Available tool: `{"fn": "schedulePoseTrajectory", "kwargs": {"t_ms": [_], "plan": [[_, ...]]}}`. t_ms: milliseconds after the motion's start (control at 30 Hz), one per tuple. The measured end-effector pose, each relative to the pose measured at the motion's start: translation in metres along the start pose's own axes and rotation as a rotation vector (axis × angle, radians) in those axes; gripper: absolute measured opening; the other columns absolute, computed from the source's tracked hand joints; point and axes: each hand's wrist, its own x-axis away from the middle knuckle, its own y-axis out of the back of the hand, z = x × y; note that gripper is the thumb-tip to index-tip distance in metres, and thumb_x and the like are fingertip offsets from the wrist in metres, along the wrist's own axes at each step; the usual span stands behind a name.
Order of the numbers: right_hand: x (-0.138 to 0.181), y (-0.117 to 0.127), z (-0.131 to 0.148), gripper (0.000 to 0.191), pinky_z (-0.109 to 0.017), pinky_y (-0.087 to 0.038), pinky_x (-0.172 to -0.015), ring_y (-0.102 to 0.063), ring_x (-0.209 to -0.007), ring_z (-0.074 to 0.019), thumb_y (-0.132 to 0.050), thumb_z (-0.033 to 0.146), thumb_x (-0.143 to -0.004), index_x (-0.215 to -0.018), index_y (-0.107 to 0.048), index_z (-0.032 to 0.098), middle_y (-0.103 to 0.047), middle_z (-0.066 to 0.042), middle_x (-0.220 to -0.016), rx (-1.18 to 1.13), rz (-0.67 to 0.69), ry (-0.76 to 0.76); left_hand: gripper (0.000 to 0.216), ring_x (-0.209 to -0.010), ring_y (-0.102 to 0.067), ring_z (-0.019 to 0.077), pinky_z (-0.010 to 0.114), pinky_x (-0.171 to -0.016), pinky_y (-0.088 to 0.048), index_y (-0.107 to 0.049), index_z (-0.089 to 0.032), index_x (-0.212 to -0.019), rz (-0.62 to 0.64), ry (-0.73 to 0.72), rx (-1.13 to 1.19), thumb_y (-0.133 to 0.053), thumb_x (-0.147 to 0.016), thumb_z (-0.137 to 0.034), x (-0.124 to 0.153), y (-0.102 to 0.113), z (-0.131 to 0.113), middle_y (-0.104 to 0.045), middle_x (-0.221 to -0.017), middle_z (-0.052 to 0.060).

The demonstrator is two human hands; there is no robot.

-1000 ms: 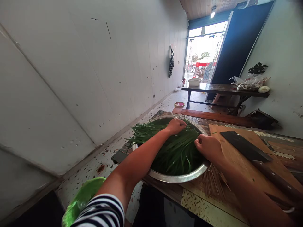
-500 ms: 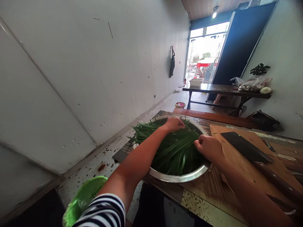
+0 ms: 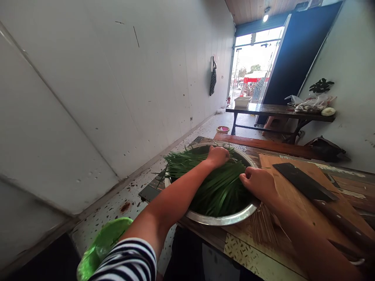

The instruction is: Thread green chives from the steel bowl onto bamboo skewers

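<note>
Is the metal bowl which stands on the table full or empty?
It looks full: long green leaves heap across the metal bowl and stick out over its rim on one side.

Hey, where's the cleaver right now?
In the head view, the cleaver lies on the wooden cutting board, to the right of the metal bowl.

Room above bowl (image 3: 222,220); cleaver (image 3: 303,181) obstructs right, handle (image 3: 341,220) partly unclear.

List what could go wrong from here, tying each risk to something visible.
The long green leaves overhang the left rim of the metal bowl, so some might spill. The right forearm could brush the cleaver, lying uncovered on the cutting board. It might also scatter the thin sticks near the bowl.
</note>
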Motion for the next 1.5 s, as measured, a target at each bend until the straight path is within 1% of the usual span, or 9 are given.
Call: {"fn": "schedulePoseTrajectory", "kwargs": {"t_ms": [100, 167, 233, 533, 700, 867, 1133, 1367, 1500], "plan": [[0.0, -0.001, -0.001, 0.03, -0.028, -0.024, -0.054, -0.06, -0.068, -0.018, -0.041, 0.034, -0.08, -0.07, -0.065, 0.02, -0.069, -0.006, -0.072, -0.003, -0.009, 0.002, 0.022, -0.09, -0.062, 0.0169, 0.031, -0.087, -0.046, -0.071, -0.017, -0.092, -0.014, 0.105, 0.212, -0.057, -0.076, -0.026, -0.001, 0.002, 0.002, -0.071, -0.092, 0.004], [-0.001, -0.002, -0.002, 0.03, -0.028, -0.024, -0.054, -0.06, -0.068, -0.0176, -0.041, 0.034, -0.08, -0.071, -0.066, 0.02, -0.069, -0.006, -0.071, -0.001, -0.012, 0.005, 0.025, -0.086, -0.062, 0.0144, 0.024, -0.081, -0.048, -0.072, -0.015, -0.095, 0.007, 0.124, 0.323, -0.059, -0.076, -0.024, -0.003, 0.003, 0.006, -0.071, -0.09, 0.004], [-0.001, -0.003, -0.002, 0.03, -0.028, -0.025, -0.054, -0.06, -0.068, -0.0175, -0.042, 0.034, -0.081, -0.071, -0.066, 0.019, -0.069, -0.006, -0.072, -0.001, -0.017, 0.011, 0.027, -0.082, -0.062, 0.013, 0.022, -0.08, -0.048, -0.072, -0.013, -0.097, 0.027, 0.122, 0.389, -0.06, -0.076, -0.024, -0.005, 0.001, 0.01, -0.071, -0.087, 0.004], [-0.001, -0.004, -0.003, 0.03, -0.028, -0.024, -0.054, -0.061, -0.069, -0.0181, -0.041, 0.033, -0.082, -0.073, -0.066, 0.019, -0.07, -0.007, -0.074, 0.004, -0.018, 0.007, 0.028, -0.078, -0.061, 0.0127, 0.023, -0.078, -0.05, -0.072, -0.01, -0.098, 0.033, 0.157, 0.469, -0.059, -0.075, -0.019, -0.007, -0.005, 0.013, -0.071, -0.084, 0.005], [0.0, -0.002, -0.002, 0.031, -0.028, -0.024, -0.055, -0.061, -0.069, -0.0178, -0.041, 0.033, -0.082, -0.073, -0.067, 0.019, -0.07, -0.007, -0.073, -0.006, -0.016, 0.01, 0.027, -0.078, -0.062, 0.0132, 0.023, -0.078, -0.05, -0.073, -0.012, -0.094, 0.028, 0.142, 0.482, -0.064, -0.071, -0.023, -0.006, -0.004, 0.014, -0.071, -0.081, 0.004], [0.0, -0.002, -0.002, 0.03, -0.028, -0.025, -0.055, -0.061, -0.068, -0.0179, -0.041, 0.033, -0.082, -0.073, -0.066, 0.019, -0.069, -0.007, -0.073, 0.002, -0.022, 0.016, 0.026, -0.08, -0.063, 0.0127, 0.021, -0.078, -0.05, -0.073, -0.012, -0.093, 0.033, 0.132, 0.551, -0.063, -0.073, -0.025, -0.008, -0.007, 0.016, -0.072, -0.084, 0.004], [-0.001, -0.005, -0.003, 0.031, -0.028, -0.023, -0.055, -0.06, -0.068, -0.0174, -0.041, 0.033, -0.082, -0.074, -0.067, 0.019, -0.069, -0.007, -0.073, -0.004, -0.03, 0.01, 0.027, -0.081, -0.064, 0.0151, 0.024, -0.081, -0.048, -0.074, -0.012, -0.093, -0.079, 0.124, 0.433, -0.059, -0.076, -0.026, -0.004, -0.001, 0.011, -0.072, -0.086, 0.006], [-0.001, -0.004, -0.002, 0.03, -0.028, -0.023, -0.055, -0.06, -0.069, -0.0179, -0.041, 0.033, -0.082, -0.073, -0.066, 0.018, -0.07, -0.007, -0.074, -0.03, -0.026, 0.002, 0.024, -0.074, -0.061, 0.0127, 0.021, -0.075, -0.048, -0.075, -0.012, -0.09, -0.055, 0.125, 0.466, -0.063, -0.071, -0.022, -0.003, -0.002, 0.01, -0.071, -0.076, 0.004], [-0.001, -0.004, -0.002, 0.03, -0.028, -0.022, -0.055, -0.06, -0.069, -0.0176, -0.041, 0.033, -0.082, -0.073, -0.065, 0.018, -0.07, -0.007, -0.073, -0.03, -0.033, -0.001, 0.026, -0.073, -0.061, 0.0124, 0.02, -0.073, -0.048, -0.075, -0.012, -0.089, -0.042, 0.109, 0.501, -0.066, -0.071, -0.028, -0.005, -0.005, 0.012, -0.071, -0.076, 0.004]]}}
